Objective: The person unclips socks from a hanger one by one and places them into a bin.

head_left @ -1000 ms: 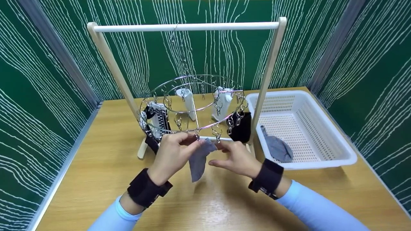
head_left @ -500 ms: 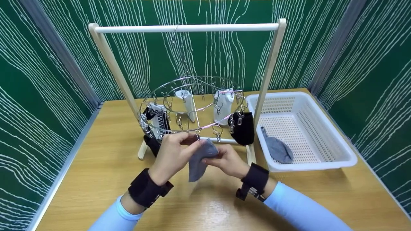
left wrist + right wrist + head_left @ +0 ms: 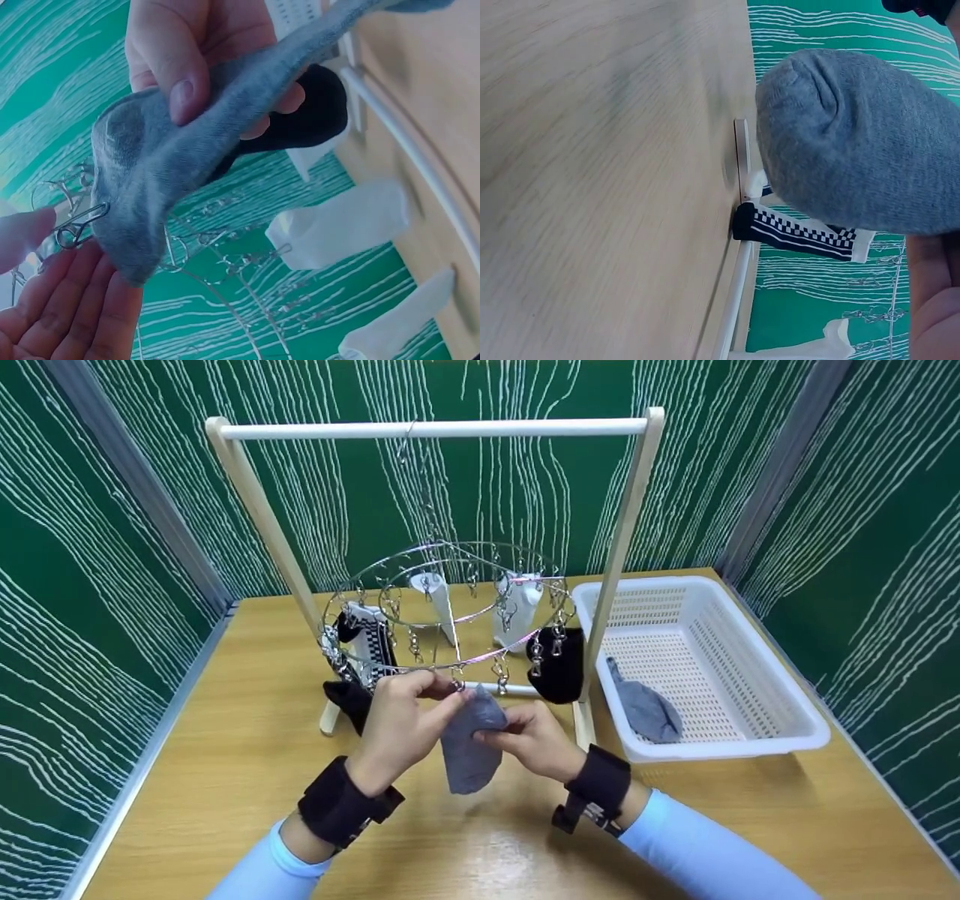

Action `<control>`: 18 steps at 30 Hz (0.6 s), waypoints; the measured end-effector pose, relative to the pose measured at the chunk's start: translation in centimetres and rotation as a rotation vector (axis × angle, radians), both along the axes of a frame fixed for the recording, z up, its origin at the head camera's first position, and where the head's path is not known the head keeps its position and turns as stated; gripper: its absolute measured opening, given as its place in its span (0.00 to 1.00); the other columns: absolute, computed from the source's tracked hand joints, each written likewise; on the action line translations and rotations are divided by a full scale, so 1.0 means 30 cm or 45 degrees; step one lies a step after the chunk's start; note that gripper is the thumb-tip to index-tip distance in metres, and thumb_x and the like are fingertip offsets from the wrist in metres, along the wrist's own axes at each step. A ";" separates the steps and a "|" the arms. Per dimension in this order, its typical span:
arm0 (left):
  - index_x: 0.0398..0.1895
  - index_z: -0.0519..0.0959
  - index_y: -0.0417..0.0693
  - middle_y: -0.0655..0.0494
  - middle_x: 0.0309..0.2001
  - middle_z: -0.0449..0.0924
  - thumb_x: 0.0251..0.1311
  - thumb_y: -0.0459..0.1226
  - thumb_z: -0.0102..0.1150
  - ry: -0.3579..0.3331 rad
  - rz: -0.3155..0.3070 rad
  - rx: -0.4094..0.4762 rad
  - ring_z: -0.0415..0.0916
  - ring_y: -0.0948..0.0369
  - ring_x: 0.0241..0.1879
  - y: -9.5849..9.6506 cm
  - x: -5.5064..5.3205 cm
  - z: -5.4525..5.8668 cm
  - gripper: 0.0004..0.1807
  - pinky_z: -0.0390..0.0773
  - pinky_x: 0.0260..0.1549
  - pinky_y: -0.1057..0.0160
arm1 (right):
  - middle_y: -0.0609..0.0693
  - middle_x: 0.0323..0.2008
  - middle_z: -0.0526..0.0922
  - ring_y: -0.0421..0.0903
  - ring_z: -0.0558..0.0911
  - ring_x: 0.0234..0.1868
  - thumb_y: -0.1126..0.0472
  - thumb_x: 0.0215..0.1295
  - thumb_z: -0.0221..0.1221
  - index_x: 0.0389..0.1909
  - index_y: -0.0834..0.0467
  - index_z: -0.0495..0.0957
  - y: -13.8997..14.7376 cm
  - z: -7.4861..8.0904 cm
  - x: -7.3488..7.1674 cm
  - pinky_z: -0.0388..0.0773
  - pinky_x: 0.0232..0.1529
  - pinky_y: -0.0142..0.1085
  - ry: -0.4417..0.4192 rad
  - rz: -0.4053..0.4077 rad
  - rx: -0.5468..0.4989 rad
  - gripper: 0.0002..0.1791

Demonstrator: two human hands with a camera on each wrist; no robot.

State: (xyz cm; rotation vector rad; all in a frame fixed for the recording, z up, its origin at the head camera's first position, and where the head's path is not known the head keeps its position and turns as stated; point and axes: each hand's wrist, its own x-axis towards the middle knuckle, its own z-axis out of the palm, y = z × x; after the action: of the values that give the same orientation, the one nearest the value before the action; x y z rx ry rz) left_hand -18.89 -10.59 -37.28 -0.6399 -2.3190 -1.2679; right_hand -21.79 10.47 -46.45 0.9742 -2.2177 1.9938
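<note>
A grey sock (image 3: pixel 471 750) hangs beneath the front of the round metal clip hanger (image 3: pixel 517 643). My left hand (image 3: pixel 397 720) pinches a small wire clip (image 3: pixel 79 227) between thumb and fingers, and that clip sits over one edge of the sock in the left wrist view. On the sock's other side, my right hand (image 3: pixel 536 739) grips the fabric, with the thumb (image 3: pixel 187 97) lying across it. The sock's rounded lower end (image 3: pixel 802 142) fills much of the right wrist view. Part of the clip is hidden by the left fingers in the head view.
A wooden stand (image 3: pixel 435 430) carries the hanger. White socks (image 3: pixel 517 611), a black sock (image 3: pixel 556 664) and a checkered sock (image 3: pixel 371 641) hang around the ring. To the right, a white basket (image 3: pixel 810 735) contains another grey sock (image 3: pixel 646 709).
My right hand has shifted left and lower, and its thumb has closed onto the sock. The sock has turned to show a broader face. My left hand has stayed nearly in place.
</note>
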 end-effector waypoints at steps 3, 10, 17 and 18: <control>0.30 0.89 0.38 0.48 0.30 0.92 0.64 0.32 0.76 0.022 0.000 0.006 0.90 0.53 0.33 -0.001 -0.003 -0.001 0.07 0.91 0.39 0.52 | 0.73 0.34 0.89 0.29 0.85 0.35 0.77 0.65 0.68 0.36 0.79 0.86 0.001 0.009 0.002 0.84 0.37 0.24 -0.003 0.007 -0.006 0.05; 0.29 0.89 0.39 0.49 0.29 0.92 0.66 0.33 0.75 0.041 0.013 -0.019 0.89 0.54 0.33 -0.008 0.000 -0.008 0.08 0.90 0.39 0.51 | 0.67 0.29 0.88 0.30 0.81 0.31 0.77 0.63 0.69 0.31 0.76 0.87 0.007 0.012 0.008 0.81 0.33 0.23 0.016 0.002 0.031 0.03; 0.29 0.90 0.39 0.50 0.30 0.92 0.66 0.34 0.76 0.045 0.028 -0.007 0.90 0.54 0.33 -0.010 0.003 -0.002 0.08 0.90 0.40 0.54 | 0.71 0.31 0.89 0.28 0.85 0.32 0.77 0.64 0.69 0.34 0.75 0.88 0.028 -0.013 0.010 0.84 0.34 0.24 0.010 0.009 0.075 0.02; 0.29 0.90 0.39 0.50 0.30 0.92 0.65 0.34 0.76 0.044 0.032 -0.002 0.90 0.54 0.33 -0.010 0.004 -0.001 0.08 0.90 0.40 0.54 | 0.71 0.31 0.89 0.28 0.85 0.31 0.77 0.64 0.69 0.34 0.75 0.88 0.034 -0.015 0.012 0.84 0.34 0.24 0.010 0.010 0.081 0.02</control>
State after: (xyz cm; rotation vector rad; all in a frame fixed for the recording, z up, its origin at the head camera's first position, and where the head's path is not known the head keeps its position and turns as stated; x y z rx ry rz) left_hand -18.76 -10.90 -37.30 -0.6267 -2.2931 -1.2344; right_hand -21.43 11.47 -46.90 0.9963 -2.2900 1.9303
